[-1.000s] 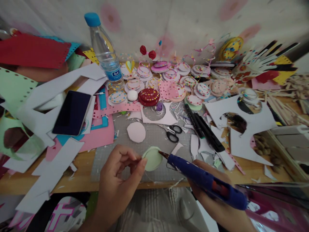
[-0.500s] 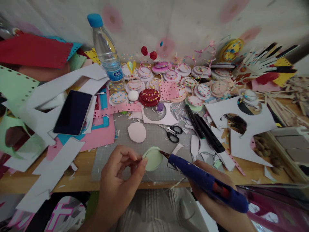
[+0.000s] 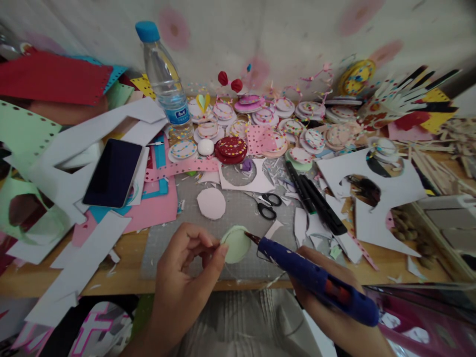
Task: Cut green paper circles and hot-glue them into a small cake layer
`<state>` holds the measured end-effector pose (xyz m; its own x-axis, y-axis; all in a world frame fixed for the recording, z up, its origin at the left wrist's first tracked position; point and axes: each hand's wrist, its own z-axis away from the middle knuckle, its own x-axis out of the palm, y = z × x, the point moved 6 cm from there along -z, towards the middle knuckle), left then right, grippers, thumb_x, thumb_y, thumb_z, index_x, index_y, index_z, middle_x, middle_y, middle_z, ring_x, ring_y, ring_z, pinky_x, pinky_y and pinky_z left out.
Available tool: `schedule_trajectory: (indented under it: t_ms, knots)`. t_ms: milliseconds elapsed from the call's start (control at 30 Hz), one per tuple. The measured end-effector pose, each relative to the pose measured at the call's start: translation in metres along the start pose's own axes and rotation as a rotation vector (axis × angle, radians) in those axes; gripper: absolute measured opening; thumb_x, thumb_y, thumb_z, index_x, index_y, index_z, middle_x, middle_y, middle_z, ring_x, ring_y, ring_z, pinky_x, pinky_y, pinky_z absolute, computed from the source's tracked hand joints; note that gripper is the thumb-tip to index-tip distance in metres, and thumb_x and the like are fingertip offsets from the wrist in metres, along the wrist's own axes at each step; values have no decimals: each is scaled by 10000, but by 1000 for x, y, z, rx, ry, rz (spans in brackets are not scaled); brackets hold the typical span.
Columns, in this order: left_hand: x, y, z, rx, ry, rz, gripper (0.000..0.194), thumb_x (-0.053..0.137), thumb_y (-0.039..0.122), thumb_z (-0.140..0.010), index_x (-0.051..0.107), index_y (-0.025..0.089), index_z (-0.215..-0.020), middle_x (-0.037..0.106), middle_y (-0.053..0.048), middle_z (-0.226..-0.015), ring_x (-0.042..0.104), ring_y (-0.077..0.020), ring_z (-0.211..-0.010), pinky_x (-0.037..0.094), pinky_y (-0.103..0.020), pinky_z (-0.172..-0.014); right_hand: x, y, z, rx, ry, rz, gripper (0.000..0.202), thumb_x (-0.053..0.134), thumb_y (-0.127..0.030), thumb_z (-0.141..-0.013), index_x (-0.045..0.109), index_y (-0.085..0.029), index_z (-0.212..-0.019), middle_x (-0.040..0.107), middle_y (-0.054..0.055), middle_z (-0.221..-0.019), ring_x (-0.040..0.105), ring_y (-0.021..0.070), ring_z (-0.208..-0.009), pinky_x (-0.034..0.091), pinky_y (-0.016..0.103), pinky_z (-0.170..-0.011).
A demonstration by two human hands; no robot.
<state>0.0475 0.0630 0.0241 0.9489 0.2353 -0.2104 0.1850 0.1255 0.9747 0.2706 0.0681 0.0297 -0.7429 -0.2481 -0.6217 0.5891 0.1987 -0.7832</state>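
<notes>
I saw the left hand pinching the green paper disc by its edge over the grey mat on the desk, steadying it (nozzle touching its rim) for the blue glue gun gripped in the right hand.

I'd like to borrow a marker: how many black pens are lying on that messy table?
2, as far as shows: two black pens side by side, right of the scissors, beyond the glue gun. Paper scraps may hide others.
</notes>
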Motion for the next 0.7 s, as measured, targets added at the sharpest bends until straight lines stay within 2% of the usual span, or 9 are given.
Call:
schedule_trajectory:
  t_ms: [100,267,533,700]
  knots:
    - [1,1,-1,1,-3,6,195,649,126,-806,480,222,-788,580,41,-740,581,-88,-654,499,-158,-604,2,1,1,1,-30,31,140,531,-111,-746,498,-245,-723,583,-12,-673,582,162,-569,469,242,-517]
    - [2,0,-3,0,-8,13,193,642,126,-814,477,226,-792,580,48,-728,578,-82,-646,488,-146,-589,1,0,1,-16,7,43,113,521,-131,-762,511,-240,-734,617,4,-724,606,167,-617,478,240,-543]
    - [1,-1,-3,1,12,17,200,655,126,-804,484,229,-789,573,53,-738,586,-75,-658,490,-129,-587,0,-5,-3,-75,-6,4,173,508,-76,-743,465,-242,-761,541,-41,-664,546,126,-534,442,209,-496]
    - [0,-2,-2,4,26,18,202,669,130,-793,491,227,-786,570,50,-741,595,-80,-674,499,-129,-595,0,-7,-4,-102,7,-3,179,486,-70,-745,451,-246,-741,530,-47,-632,557,126,-519,431,205,-478]
